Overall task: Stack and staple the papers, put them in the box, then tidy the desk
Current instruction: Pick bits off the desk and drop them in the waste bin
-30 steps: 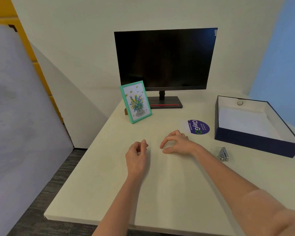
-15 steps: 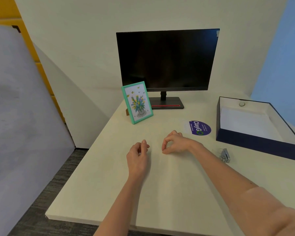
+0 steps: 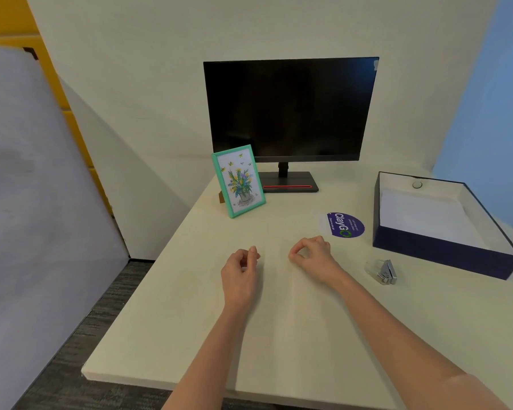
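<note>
Resting on the pale desk point(image 3: 279, 335) in the head view, both hands sit side by side near its middle. The left hand point(image 3: 239, 273) has its fingers curled in with the thumb against the forefinger, and nothing shows in its grasp. The right hand point(image 3: 314, 255) is curled too, thumb tip meeting forefinger tip in a small ring. If anything is pinched there, it is too small to tell.

To the right of the right hand, apart from it, lies a small silver and clear stapler point(image 3: 384, 272), untouched. Just beyond it stands an open navy box point(image 3: 444, 255) with white inner walls. White papers point(image 3: 421, 217) lie flat on its floor, well apart from both hands. A small round thing point(image 3: 417, 184) shows on the box's far inner wall.

Between the right hand and the box, a round purple sticker point(image 3: 345, 224) lies flat on the desk. It reads "ClayGO", with the last letter in green; the smaller lines beside that word are too small to read.

At the back stand a dark monitor point(image 3: 290, 108) and a teal picture frame point(image 3: 239, 180) showing potted flowers and bees.
</note>
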{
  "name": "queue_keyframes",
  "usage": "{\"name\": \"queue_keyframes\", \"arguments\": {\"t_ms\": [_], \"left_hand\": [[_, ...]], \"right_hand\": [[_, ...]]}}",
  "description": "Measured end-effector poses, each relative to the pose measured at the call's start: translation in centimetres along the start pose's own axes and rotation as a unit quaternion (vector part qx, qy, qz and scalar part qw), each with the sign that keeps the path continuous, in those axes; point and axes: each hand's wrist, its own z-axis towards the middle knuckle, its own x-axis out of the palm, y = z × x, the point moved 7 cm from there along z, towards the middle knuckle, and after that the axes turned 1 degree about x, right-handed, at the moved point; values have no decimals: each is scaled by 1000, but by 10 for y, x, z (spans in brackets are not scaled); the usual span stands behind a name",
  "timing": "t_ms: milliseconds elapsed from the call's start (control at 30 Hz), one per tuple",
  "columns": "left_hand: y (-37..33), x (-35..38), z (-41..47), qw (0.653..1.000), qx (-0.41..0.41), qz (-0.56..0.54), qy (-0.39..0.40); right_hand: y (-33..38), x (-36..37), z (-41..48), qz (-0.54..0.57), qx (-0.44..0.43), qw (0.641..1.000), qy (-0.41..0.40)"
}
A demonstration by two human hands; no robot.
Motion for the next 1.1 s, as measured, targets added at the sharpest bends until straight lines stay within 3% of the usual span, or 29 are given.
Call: {"name": "queue_keyframes", "arguments": {"t_ms": [133, 200, 300, 400, 533, 700, 900, 1000, 1100], "left_hand": [[-2, -2, 3, 999, 22, 38, 15], [-3, -10, 3, 992, 56, 116, 9], [-3, -20, -1, 940, 105, 323, 18], [-1, -16, -12, 890, 113, 436, 75], [8, 4, -19, 847, 83, 501, 156], [7, 35, -26, 824, 81, 519, 211], [2, 60, -32, 818, 92, 513, 242], [-6, 53, -27, 864, 80, 448, 215], [-12, 26, -14, 910, 67, 399, 94]], "right_hand": [[-7, -6, -11, 50, 14, 997, -63], [-8, -5, -12, 61, 12, 996, -63], [-8, -5, -11, 78, 18, 995, -64], [-10, -6, -11, 102, 30, 993, -60], [-18, -7, -11, 154, 41, 986, -51], [-13, -11, -14, 187, 36, 980, -54], [-16, -11, -12, 200, 26, 978, -62], [-18, -11, -11, 213, 27, 975, -59], [-21, -11, -12, 226, 34, 972, -51]]}}
